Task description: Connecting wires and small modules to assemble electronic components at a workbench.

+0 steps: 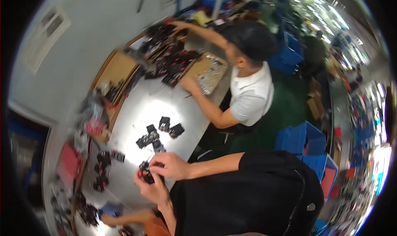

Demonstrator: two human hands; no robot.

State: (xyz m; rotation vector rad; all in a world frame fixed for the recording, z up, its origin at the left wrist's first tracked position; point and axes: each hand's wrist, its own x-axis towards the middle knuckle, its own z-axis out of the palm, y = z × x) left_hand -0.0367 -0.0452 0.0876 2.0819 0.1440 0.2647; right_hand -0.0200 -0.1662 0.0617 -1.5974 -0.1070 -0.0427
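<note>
My left hand [152, 189] is closed around a small black part [144, 170] with red bits, held above the metal table [136, 194]. My right hand [170, 166] comes in from the other side. Its thumb and fingers are pressed together against the same part, covering much of it, so its exact kind cannot be made out. Just beyond my hands lies a loose group of similar black parts [153, 136]. Further black parts with red bits [101, 170] form a row to the left of my hands.
Across the table, a person in a white shirt [252, 91] reaches over piled black parts [173, 62] beside a tray of small pieces [223, 66]. Another person's hand [109, 219] is at the lower left. A cardboard box [120, 62] lines the wall side; blue crates [306, 132] stand right.
</note>
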